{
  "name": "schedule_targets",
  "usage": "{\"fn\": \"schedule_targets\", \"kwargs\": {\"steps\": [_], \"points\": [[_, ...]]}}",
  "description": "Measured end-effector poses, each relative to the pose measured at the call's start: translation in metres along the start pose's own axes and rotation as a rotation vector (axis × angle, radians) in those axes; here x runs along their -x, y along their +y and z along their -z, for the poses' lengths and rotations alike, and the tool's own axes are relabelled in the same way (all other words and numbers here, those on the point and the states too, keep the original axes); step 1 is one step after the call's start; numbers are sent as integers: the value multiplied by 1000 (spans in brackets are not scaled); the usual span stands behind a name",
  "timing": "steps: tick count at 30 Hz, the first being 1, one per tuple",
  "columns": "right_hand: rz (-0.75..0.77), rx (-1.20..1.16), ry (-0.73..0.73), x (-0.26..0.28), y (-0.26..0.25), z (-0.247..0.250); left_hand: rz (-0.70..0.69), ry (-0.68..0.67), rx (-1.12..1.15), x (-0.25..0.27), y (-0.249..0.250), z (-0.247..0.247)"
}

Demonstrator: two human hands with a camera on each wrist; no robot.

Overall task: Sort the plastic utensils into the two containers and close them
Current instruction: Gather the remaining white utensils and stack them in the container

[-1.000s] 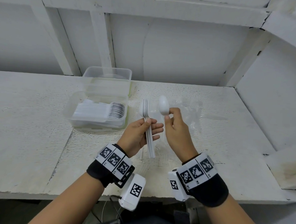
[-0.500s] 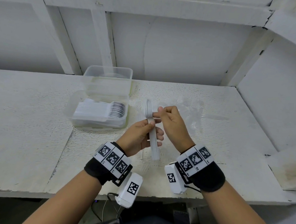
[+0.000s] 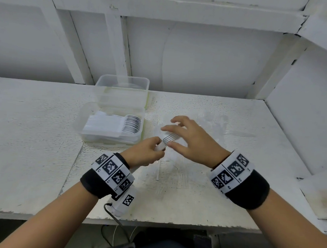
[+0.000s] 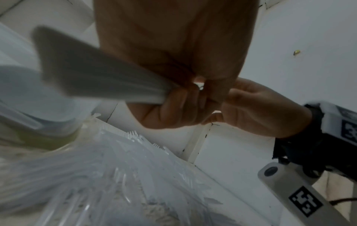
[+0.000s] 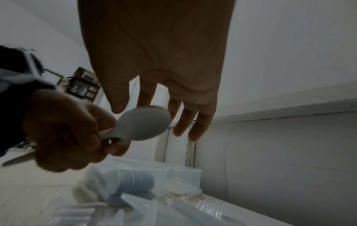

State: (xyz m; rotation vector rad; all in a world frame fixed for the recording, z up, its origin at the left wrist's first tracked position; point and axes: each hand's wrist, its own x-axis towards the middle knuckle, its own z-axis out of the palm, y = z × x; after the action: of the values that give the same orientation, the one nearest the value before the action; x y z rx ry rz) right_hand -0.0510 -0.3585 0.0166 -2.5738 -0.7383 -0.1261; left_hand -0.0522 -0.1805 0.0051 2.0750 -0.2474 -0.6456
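White-painted tabletop [image 3: 38, 138] carries a clear container [image 3: 95, 136] of stacked spoons [image 3: 129, 123]. Just right of it, the left hand [image 3: 145, 153] grips a bundle of utensils [image 3: 166, 140], while the right hand [image 3: 191, 139] hovers over their heads with fingers spread, holding nothing.

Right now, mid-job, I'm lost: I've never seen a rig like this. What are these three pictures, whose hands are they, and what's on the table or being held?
There is no machine here, only a person's two bare hands, with marker-patterned bands and a small camera on each wrist. The wide picture comes from a head camera looking down. The two dim ones look along each wrist at the fingers. The left hand grips a bundle of white plastic utensils, with fork tines showing on top. The right hand holds nothing, its fingers spread just above that bundle. On the white table stand two clear containers: the nearer container holds stacked spoons, and the farther container looks empty. A clear plastic bag lies beneath the hands.
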Motion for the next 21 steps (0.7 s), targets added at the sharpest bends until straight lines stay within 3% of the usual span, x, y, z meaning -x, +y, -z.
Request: {"fn": "schedule_targets", "kwargs": {"steps": [2,6,14,21], "points": [[18,17,-85,-3,-4,-2,17,-2,-4,0,-2,4],[58,12,-93,-11,-11,-7,-3,-6,28,3,-7,15],[23,30,-59,-33,-10,-14,-132,32,-518,11,-23,63],[340,241,-11,-65,-25,-27,-198,46,-653,10,-38,95]]}}
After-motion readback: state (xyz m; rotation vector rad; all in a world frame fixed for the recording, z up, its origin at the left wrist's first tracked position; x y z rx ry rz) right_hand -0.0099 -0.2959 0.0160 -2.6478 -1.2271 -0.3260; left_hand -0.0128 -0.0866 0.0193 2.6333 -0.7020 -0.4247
